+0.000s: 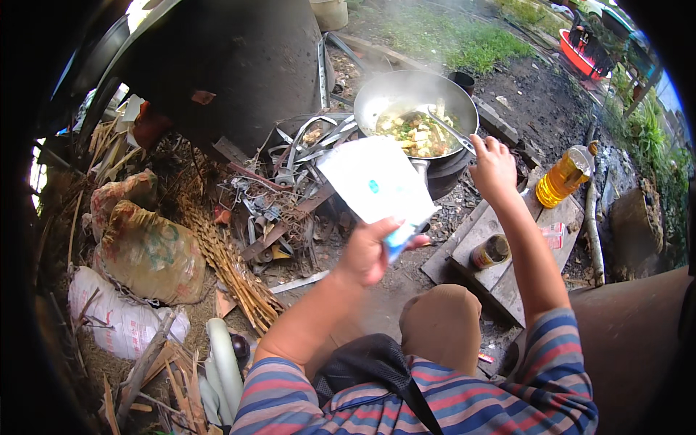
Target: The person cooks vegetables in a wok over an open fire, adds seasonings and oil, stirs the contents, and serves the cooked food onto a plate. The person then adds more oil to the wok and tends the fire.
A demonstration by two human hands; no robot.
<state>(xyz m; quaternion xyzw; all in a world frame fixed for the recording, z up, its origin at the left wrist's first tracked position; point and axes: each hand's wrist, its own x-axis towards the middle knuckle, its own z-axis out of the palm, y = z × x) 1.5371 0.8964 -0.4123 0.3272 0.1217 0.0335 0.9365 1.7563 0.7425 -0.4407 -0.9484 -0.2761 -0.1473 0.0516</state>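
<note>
My left hand (370,247) grips the lower corner of a white plastic packet (380,176) with blue marks, tilted up towards the pan. Motion blurs the packet's lower end. Between the fingers of my right hand (495,166) is the handle of a metal cooking spoon (448,128), whose bowl rests in the food. A steaming metal wok (378,92) sits on a dark round stove (454,171). Inside it are pale cubed pieces with chopped greens (416,133). The packet covers part of the wok's near left rim and handle.
On a low wooden board table (473,239) at right stand a bottle of yellow oil (563,176) and a glass jar (489,252). Scrap metal (277,217) is heaped left of the stove. Filled sacks (149,250), dry stalks (234,266) and firewood (144,364) lie further left.
</note>
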